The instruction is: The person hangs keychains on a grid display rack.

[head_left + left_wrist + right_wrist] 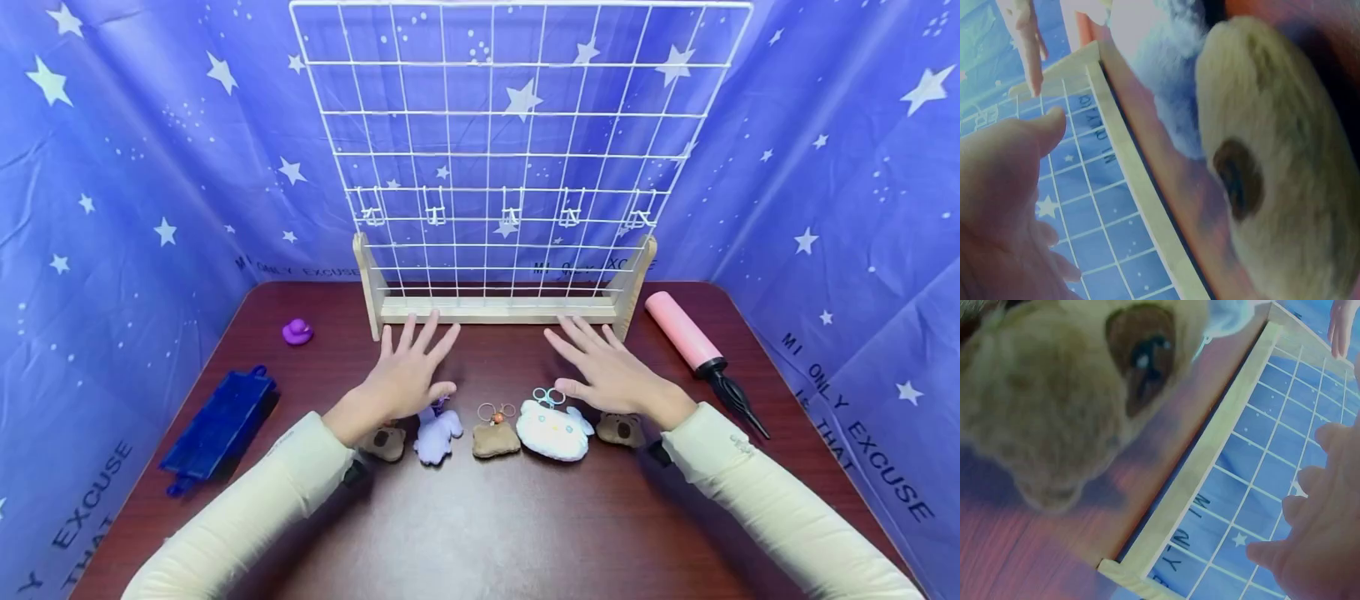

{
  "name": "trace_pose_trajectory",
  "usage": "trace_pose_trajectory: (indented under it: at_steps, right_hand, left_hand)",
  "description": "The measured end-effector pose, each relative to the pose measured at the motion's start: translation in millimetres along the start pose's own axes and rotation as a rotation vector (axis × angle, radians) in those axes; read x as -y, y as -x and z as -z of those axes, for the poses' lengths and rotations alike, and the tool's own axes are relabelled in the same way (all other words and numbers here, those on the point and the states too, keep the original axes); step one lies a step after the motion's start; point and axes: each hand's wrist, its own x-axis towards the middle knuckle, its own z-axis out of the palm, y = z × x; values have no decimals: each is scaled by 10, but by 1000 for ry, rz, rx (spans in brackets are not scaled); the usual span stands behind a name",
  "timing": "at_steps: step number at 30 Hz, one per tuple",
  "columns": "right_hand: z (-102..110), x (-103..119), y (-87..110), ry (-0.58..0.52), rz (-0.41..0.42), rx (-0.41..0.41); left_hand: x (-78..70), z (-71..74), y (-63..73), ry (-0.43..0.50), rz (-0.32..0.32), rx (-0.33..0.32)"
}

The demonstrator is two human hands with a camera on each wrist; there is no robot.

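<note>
Evenly spread, the fingers of the left hand and the right hand are straight, released and grasping nothing, both pointing toward the wire grid rack; whether the palms touch the desk is hard to tell. Five plush keychains lie in a row on the desk, on the near side of the hands. From the person's left, they are a brown plush partly hidden by the left wrist, a purple plush just beside the left thumb, a middle brown plush with rings and an orange bead, a white plush with rings near the right thumb, and a far-right brown plush partly covered by the right wrist. The rack stands upright in a pale wooden base, with five metal hooks hanging across it. Left of the base are a purple duck and a blue plastic object; right of it lies a pink pump with a black handle. Behind hangs a blue star-patterned curtain.
</note>
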Motion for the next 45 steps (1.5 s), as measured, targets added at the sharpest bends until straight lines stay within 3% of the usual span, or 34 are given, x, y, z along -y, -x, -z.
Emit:
trace_pose_trajectory:
  at_steps: [7, 16, 20, 29, 38, 45]
  right_hand:
    - [87, -138, 56, -58, -5, -14]
    - [33, -405, 193, -139, -4, -14]
    - [-5, -518, 232, -152, 24, -4]
    - [-127, -706, 353, -250, 50, 48]
    - [-209, -796, 412, -325, 30, 122]
    - [-297, -811, 429, -313, 53, 93]
  left_hand:
    - [225, 149, -40, 107, 98, -108]
    - [603, 303, -121, 294, 208, -441]
    - [755, 356, -168, 362, 276, -545]
    - [1050, 405, -379, 524, 419, -576]
    - [1094, 409, -655, 612, 461, -678]
    - [1121, 429, -711, 626, 508, -755]
